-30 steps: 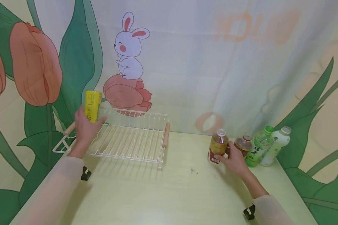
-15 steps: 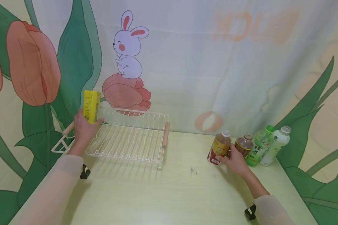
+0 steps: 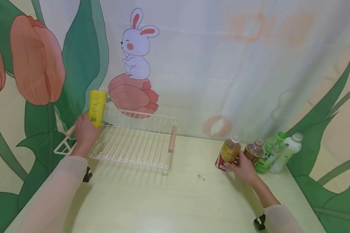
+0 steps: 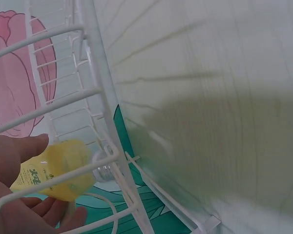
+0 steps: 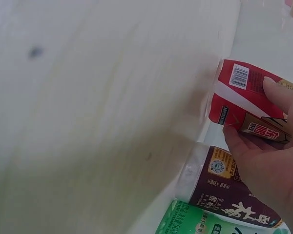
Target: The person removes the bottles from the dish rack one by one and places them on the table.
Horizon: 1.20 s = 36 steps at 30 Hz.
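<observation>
My left hand [image 3: 86,132] grips a yellow bottle [image 3: 97,105] upside down at the left end of a white wire rack [image 3: 128,161]. In the left wrist view, the bottle's pale neck [image 4: 102,168] points down among the rack's wires, with thumb and fingers on either side of the yellow body. Far to the right, my right hand [image 3: 245,170] holds a drink bottle [image 3: 229,153] with a red and yellow label and a white cap. It leans slightly to the right. Whether its base [image 5: 212,92] touches the table cannot be told.
Close beside the right hand stand a purple-labelled bottle [image 3: 253,152], a green tea bottle [image 3: 269,152] and a white bottle [image 3: 288,152]. The rack has a wooden handle [image 3: 172,139] on its right side. Behind the table [image 3: 175,200] hangs a printed curtain [image 3: 186,64].
The red-and-yellow-labelled bottle has tipped a little to the right in my right hand. My left hand and the yellow bottle have shifted and tilted slightly over the rack. The head view has shifted slightly.
</observation>
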Motion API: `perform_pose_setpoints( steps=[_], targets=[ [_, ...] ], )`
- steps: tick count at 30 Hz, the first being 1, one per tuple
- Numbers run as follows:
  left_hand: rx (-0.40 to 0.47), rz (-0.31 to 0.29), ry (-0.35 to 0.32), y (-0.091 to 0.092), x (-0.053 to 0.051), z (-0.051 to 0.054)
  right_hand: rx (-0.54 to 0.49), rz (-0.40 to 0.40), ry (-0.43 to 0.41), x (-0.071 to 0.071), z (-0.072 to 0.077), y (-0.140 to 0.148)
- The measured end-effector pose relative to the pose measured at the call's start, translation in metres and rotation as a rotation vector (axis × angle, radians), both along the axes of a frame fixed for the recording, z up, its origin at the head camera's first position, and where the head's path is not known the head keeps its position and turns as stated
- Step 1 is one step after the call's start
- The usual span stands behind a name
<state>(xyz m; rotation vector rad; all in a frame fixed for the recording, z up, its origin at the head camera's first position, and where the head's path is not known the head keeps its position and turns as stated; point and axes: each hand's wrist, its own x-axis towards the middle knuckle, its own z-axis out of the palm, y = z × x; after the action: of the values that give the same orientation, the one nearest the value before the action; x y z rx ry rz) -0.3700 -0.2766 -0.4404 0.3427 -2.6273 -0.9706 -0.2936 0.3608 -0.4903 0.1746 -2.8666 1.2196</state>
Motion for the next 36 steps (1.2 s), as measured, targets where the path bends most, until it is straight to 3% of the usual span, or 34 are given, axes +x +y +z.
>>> perform_pose_setpoints(
  steps=[9, 19, 23, 27, 30, 36],
  targets=[
    [0.073, -0.051, -0.081, -0.003, 0.004, -0.002, 0.010, 0.014, 0.019, 0.002, -0.003, 0.000],
    [0.092, -0.047, -0.029, 0.003, 0.003, 0.001, 0.127, -0.004, -0.016, 0.007, -0.006, 0.000],
    [0.103, -0.095, 0.019, 0.003, 0.006, 0.006, 0.124, 0.032, -0.021, 0.014, -0.006, -0.001],
    [0.103, -0.209, 0.052, 0.003, 0.012, 0.021, 0.117, 0.088, -0.043, 0.028, 0.002, 0.001],
    [0.096, -0.307, 0.070, 0.009, 0.019, 0.041, 0.147, 0.147, -0.125, 0.041, 0.013, 0.004],
    [0.039, -0.407, 0.107, 0.046, 0.045, 0.082, 0.237, 0.327, -0.231, 0.066, 0.052, 0.002]
  ],
)
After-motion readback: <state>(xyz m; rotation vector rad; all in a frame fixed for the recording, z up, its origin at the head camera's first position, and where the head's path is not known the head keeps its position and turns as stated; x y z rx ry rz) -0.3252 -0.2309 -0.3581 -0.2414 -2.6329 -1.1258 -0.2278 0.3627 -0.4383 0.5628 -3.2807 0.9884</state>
